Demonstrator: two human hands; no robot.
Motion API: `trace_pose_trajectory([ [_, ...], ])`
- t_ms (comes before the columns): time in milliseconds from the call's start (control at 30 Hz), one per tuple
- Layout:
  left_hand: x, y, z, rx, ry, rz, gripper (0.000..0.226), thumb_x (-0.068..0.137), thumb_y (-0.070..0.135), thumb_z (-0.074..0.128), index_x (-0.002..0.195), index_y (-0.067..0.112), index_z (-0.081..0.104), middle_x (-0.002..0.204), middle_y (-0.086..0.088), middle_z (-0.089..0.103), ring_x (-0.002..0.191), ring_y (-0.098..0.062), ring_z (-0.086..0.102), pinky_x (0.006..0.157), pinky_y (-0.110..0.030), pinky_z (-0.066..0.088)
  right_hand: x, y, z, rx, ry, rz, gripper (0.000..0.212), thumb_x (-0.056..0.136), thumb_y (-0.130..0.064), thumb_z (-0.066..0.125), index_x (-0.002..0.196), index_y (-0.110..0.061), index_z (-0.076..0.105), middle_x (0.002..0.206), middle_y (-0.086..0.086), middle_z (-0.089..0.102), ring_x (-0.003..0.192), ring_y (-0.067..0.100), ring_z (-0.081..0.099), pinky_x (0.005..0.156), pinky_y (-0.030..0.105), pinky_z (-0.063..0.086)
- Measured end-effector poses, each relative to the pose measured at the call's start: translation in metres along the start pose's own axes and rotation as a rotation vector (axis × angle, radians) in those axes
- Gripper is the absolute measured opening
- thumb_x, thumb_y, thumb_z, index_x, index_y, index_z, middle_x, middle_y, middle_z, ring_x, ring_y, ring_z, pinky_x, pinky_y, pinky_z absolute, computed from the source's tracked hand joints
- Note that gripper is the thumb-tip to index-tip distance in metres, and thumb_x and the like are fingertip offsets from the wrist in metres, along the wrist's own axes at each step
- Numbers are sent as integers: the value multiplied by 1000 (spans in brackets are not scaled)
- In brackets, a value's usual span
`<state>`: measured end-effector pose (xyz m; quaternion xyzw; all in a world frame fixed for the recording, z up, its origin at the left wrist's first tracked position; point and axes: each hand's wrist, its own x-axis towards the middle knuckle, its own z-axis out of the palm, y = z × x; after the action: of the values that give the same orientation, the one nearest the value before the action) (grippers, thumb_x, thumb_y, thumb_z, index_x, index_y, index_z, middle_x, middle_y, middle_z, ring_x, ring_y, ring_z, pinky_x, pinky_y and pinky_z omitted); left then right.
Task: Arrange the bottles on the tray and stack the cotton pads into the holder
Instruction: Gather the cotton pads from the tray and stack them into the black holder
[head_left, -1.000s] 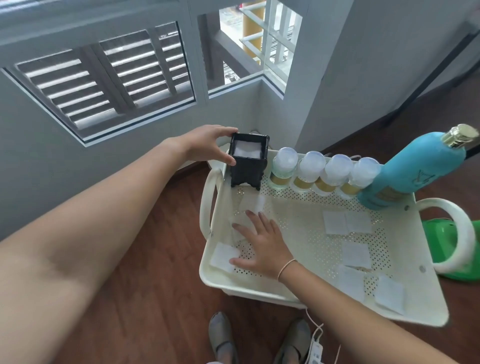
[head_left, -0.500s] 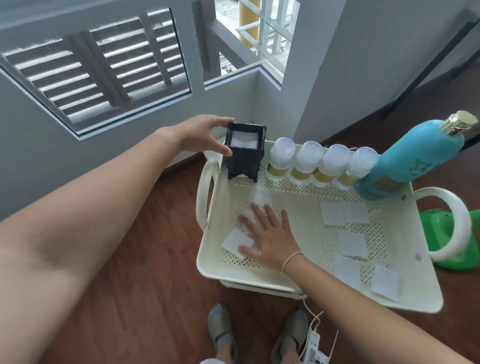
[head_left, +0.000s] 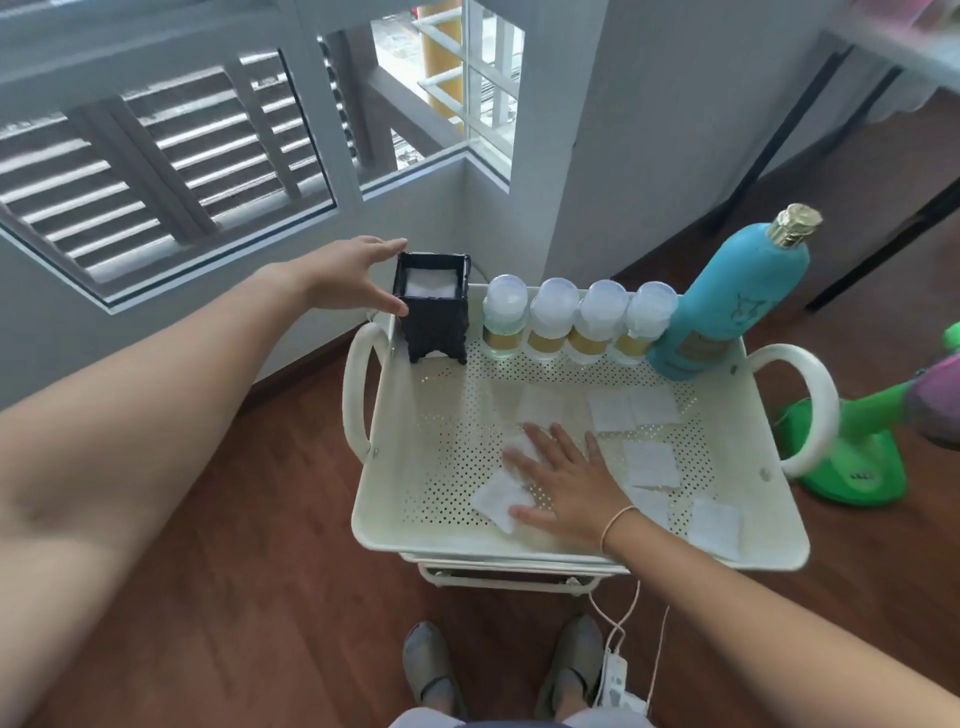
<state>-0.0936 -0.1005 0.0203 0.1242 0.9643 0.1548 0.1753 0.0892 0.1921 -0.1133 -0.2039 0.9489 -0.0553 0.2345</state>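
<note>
Loose cotton pads lie flat on the perforated floor of the cream tray (head_left: 769, 540): near pad (head_left: 500, 500) sits at the near-left, partly under the right hand (head_left: 563, 480), another small pad (head_left: 521, 448) is under its fingertips, and more are scattered to the right: pad pair (head_left: 632, 409), middle pad (head_left: 650, 464), near-right pad (head_left: 715, 526). Black holder (head_left: 434, 306) stands upright in the far-left corner, white pads already visible inside its open top. Right of it along the far wall, four small bottles (head_left: 576, 322) are lined up touching, then the tall teal bottle (head_left: 730, 306) leaning at the far right, so the bottle part looks done. Right hand is flat, fingers spread wide, pressing on pads, nothing pinched yet. Left hand (head_left: 353, 278) is open, thumb and fingers bracketing the holder's left side; thumb tip looks to touch it, but real grip cannot be told. Step in hand, likely: gather near-left pads. Doing it well: slide one pad over the other to make a stack, drag to lift an edge off the holes, pinch both, keep them square, drop straight into the holder while the left hand steadies it. Risk: thin pads cling flat and may fold.
</note>
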Motion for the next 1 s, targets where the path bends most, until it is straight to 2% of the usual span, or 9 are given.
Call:
trace_pose_trajectory([
  [133, -6, 7, -1, -43, 36, 2, 92, 70, 46, 72, 142, 36, 18, 151, 0, 26, 136, -23, 28, 109, -40, 24, -14, 5, -7, 76, 76, -16, 68, 81, -69, 32, 139, -46, 3, 156, -5, -11, 143, 22, -11, 113, 52, -12],
  [233, -19, 22, -5, -72, 133, 64, 83, 71, 43, 72, 140, 36, 27, 145, -2, 35, 132, -23, 33, 107, -42, 28, -28, 12, -15, 164, 212, -18, 63, 83, -64, 38, 138, -40, 20, 156, -2, 10, 144, 20, 6, 115, 50, -1],
  [300, -31, 37, -2, -39, 268, 154, 67, 73, 41, 71, 132, 33, 41, 135, -5, 46, 123, -25, 41, 102, -43, 36, -38, 22, -20, 201, 310, 5, 57, 84, -57, 44, 135, -34, 32, 151, 1, 28, 140, 19, 22, 115, 49, 9],
  [400, -53, 66, 24, -14, 397, 292, 35, 75, 38, 68, 108, 26, 61, 111, -6, 59, 102, -25, 50, 88, -41, 45, -51, 45, -25, 204, 423, 70, 44, 86, -42, 52, 127, -25, 47, 138, 5, 46, 130, 21, 39, 110, 46, 24],
  [500, -73, 97, 72, -71, 306, 335, 18, 76, 34, 68, 90, 24, 67, 91, 1, 63, 84, -17, 52, 73, -31, 44, -60, 71, -26, 205, 495, 191, 29, 83, -25, 59, 112, -21, 61, 121, 8, 58, 114, 27, 52, 96, 42, 37],
  [567, -85, 110, 107, -73, 154, 314, 11, 79, 34, 66, 85, 25, 66, 85, 8, 60, 79, -10, 52, 73, -27, 48, -63, 84, -26, 214, 495, 284, 23, 81, -18, 61, 103, -19, 65, 112, 9, 61, 102, 30, 56, 86, 40, 40],
  [700, -96, 119, 161, -52, -41, 186, 17, 79, 39, 64, 82, 23, 66, 86, 8, 59, 75, -6, 55, 63, -20, 46, -61, 99, -22, 170, 423, 363, 18, 80, -20, 61, 96, -21, 68, 109, 8, 61, 100, 30, 56, 84, 39, 41],
  [800, -99, 121, 182, 21, -43, 100, 18, 78, 38, 64, 78, 20, 68, 87, 4, 63, 74, -13, 57, 60, -26, 44, -57, 101, -19, 175, 397, 377, 16, 81, -24, 61, 94, -22, 68, 107, 8, 60, 100, 29, 54, 84, 37, 39],
  [1000, -98, 119, 194, 48, 11, 85, 14, 77, 24, 61, 70, 15, 68, 80, 2, 66, 68, -15, 58, 53, -24, 37, -52, 98, -19, 228, 429, 381, 8, 77, -22, 67, 82, -17, 70, 98, 9, 63, 93, 31, 56, 80, 36, 37],
])
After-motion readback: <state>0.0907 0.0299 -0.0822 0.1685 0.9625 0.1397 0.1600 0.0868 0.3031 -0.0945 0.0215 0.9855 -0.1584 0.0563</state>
